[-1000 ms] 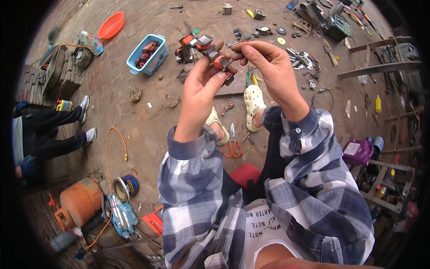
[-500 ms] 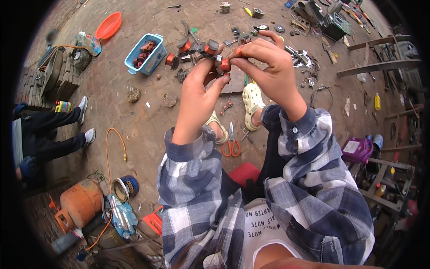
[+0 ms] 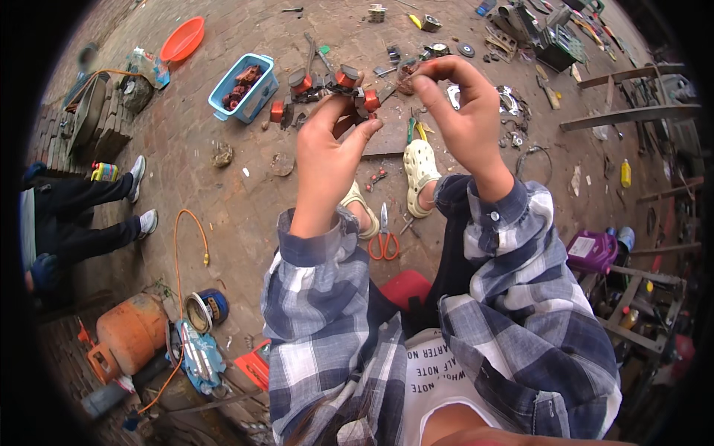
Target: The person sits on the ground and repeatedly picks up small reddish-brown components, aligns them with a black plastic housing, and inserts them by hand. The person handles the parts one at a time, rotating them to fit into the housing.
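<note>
Left hand [image 3: 327, 145] is closed around a dark metal motor core with red coils [image 3: 346, 77], thumb and fingers gripping its near side, and I see the core raised in front of the wearer, its coil arms spread to the left and above the knuckles. To its right, apart from the core, the right hand [image 3: 470, 111] pinches a small reddish-brown bundle [image 3: 406, 77] between thumb and forefinger; from my end it is too blurred for me to make out strands. Below the hands I have a flat dark plate [image 3: 387, 140] on the ground, with green-and-yellow-handled pliers [image 3: 411, 131] near its right side. Closer in stand two cream clogs [image 3: 422, 167] on the wearer's feet, and scissors with orange handles [image 3: 384, 244] lie nearer the body. Left of the left hand I get a light blue bin [image 3: 262, 100] holding reddish pieces, and beyond it an orange basin [image 3: 183, 41]. Farther out, another person's dark trousers [image 3: 85, 192] show at the left edge, and a purple container [image 3: 593, 253] sits at far right.
</note>
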The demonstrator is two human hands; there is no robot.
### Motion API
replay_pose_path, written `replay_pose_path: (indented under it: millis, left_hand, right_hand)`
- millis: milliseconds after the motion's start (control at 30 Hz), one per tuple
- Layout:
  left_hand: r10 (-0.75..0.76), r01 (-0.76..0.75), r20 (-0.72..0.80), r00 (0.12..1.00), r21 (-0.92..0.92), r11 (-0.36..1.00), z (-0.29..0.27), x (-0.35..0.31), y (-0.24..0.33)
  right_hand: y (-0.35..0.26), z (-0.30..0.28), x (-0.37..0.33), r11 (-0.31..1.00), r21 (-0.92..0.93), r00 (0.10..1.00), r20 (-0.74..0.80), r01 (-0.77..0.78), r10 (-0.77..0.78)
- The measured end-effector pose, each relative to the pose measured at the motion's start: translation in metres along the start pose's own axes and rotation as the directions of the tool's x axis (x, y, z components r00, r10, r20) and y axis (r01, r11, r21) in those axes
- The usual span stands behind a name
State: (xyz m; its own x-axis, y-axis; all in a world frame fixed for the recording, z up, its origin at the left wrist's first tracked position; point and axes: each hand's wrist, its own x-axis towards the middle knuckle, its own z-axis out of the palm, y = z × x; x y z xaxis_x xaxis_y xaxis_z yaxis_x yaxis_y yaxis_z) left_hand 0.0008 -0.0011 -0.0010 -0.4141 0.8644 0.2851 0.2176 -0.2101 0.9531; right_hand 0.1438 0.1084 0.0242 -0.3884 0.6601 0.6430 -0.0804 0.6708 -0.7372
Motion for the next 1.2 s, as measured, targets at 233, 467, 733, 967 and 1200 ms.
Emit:
replay_pose_path:
  millis: [233,467,733,967,1200]
  left_hand:
    - [0.121,-0.106,-0.106,0.987,0.141,0.984,0.000,0.001,0.000]
    - [0.116,-0.117,-0.023,0.993,-0.010,0.993,0.004,0.000,0.002]
    - [0.116,-0.118,0.036,0.993,0.059,0.991,0.003,-0.001,0.002]
    - [0.064,-0.064,-0.008,0.998,-0.019,0.998,0.003,0.000,0.006]
    - [-0.058,0.045,-0.022,0.998,-0.375,0.926,-0.009,0.002,0.010]
  right_hand:
    - [0.001,0.001,0.000,0.875,0.304,0.926,0.155,-0.377,0.345]
    - [-0.001,0.006,0.000,0.864,0.292,0.888,0.345,-0.410,0.304]
    - [0.002,0.003,0.000,0.991,-0.099,0.975,0.193,-0.095,0.112]
    - [-0.002,0.002,-0.001,0.992,-0.095,0.986,0.155,0.078,-0.062]
    - [-0.002,0.001,-0.001,0.996,0.093,0.978,0.206,0.003,-0.022]
